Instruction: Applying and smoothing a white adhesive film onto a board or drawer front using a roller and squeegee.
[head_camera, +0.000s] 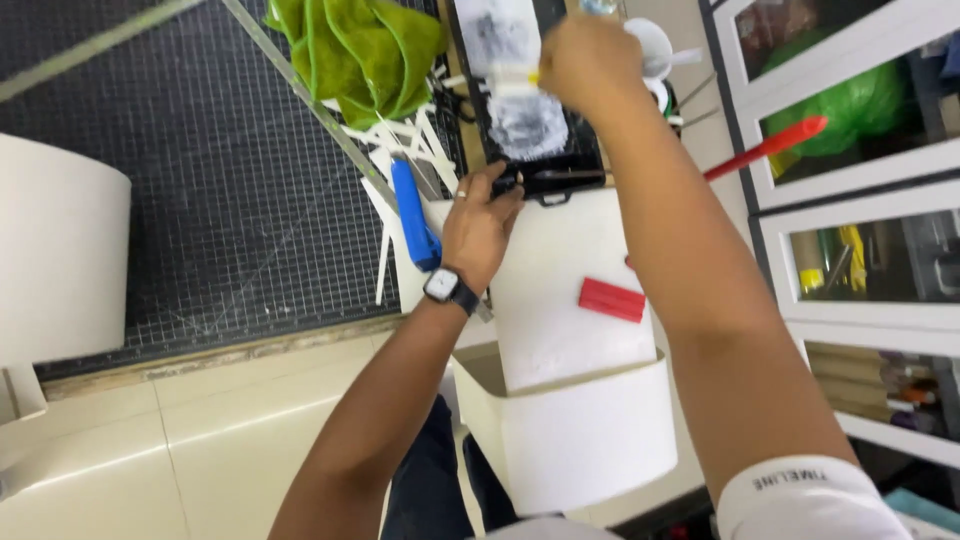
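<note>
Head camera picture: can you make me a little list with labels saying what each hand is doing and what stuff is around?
left hand: rests on the edge of a black tray, wears a wristwatch
right hand: grips a paint roller over the tray
under the hands: white sheet with a red block on it
nearby: blue tool, green cloth, black grid mat

Bright even indoor light, soft shadows; right hand (590, 62) motion-blurred; glare on cabinet glass (860, 260).
</note>
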